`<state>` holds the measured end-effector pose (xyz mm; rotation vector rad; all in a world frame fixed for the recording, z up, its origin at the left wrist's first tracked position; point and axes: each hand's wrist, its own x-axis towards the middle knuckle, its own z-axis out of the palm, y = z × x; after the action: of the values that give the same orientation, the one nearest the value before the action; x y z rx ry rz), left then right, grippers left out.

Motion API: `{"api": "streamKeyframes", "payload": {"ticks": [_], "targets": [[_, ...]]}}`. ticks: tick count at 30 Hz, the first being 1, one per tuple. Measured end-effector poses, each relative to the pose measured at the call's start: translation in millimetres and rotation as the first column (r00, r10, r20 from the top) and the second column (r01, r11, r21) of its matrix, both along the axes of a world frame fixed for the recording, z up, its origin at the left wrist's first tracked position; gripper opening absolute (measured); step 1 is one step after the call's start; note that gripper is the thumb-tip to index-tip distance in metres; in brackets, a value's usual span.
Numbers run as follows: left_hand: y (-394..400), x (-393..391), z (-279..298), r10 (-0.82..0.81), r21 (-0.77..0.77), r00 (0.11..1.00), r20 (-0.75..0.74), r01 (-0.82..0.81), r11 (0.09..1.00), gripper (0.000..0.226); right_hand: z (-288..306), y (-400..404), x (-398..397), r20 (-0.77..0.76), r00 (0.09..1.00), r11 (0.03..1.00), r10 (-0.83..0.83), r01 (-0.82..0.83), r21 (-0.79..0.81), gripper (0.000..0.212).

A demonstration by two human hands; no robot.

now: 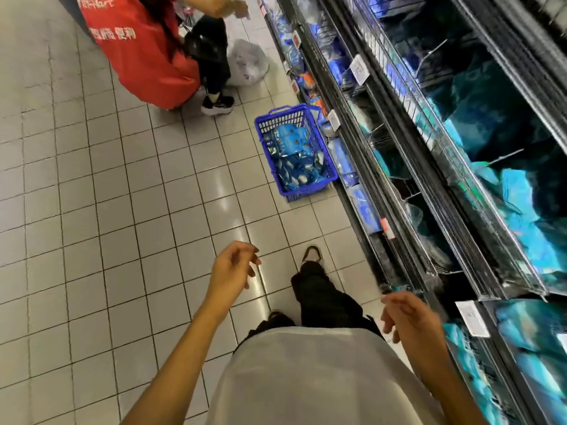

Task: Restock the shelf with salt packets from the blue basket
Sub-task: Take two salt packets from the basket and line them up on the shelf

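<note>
Nearest the camera is the person's pale shirt (pixel 310 378), with both bare arms reaching out over the tiled floor (pixel 92 210). The left hand (pixel 233 266) hangs in the air with its fingers loosely curled, holding and touching nothing. The right hand (pixel 405 317) is likewise empty, fingers relaxed and drooping, just beside the near end of the shelf (pixel 429 185) on the right but not touching it. The blue basket (pixel 296 154) stands on the floor farther along the aisle, well apart from both hands, its long side close against the shelf's base. It is a slatted plastic basket, partly filled with blue and white salt packets (pixel 291 157) lying in a loose heap. The shelf tiers hold more blue packets, blurred. At the far left another person in a red vest (pixel 144 47) crouches beside a white plastic bag (pixel 247 62).
</note>
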<state>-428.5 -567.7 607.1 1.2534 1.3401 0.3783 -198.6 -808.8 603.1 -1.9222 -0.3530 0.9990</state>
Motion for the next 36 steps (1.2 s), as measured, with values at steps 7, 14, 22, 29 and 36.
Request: {"api": "streamKeyframes", "payload": {"ticks": [7,14,22,29,36], "targets": [[78,68,3,0.091,-0.044,0.995,-0.05,-0.093,0.995,0.022,-15,108,84,-0.047,0.998,1.0,0.029,-0.03,-0.005,0.027],[125,86,2,0.243,-0.065,0.966,-0.084,-0.248,0.966,0.02,-11,261,124,-0.146,0.981,0.992,0.125,-0.123,0.022,0.036],[235,86,-20,0.207,-0.08,0.967,-0.151,-0.22,0.972,0.021,-10,422,130,-0.175,0.978,0.993,0.118,-0.112,0.047,0.027],[379,118,-61,0.086,-0.204,0.976,-0.199,-0.127,0.971,0.018,-54,503,132,-0.195,0.979,0.992,-0.052,0.028,-0.121,0.013],[486,194,-169,-0.189,-0.316,0.948,-0.258,0.102,0.943,0.015,-161,579,142,-0.439,0.768,0.858,-0.466,0.272,-0.435,0.015]]}}
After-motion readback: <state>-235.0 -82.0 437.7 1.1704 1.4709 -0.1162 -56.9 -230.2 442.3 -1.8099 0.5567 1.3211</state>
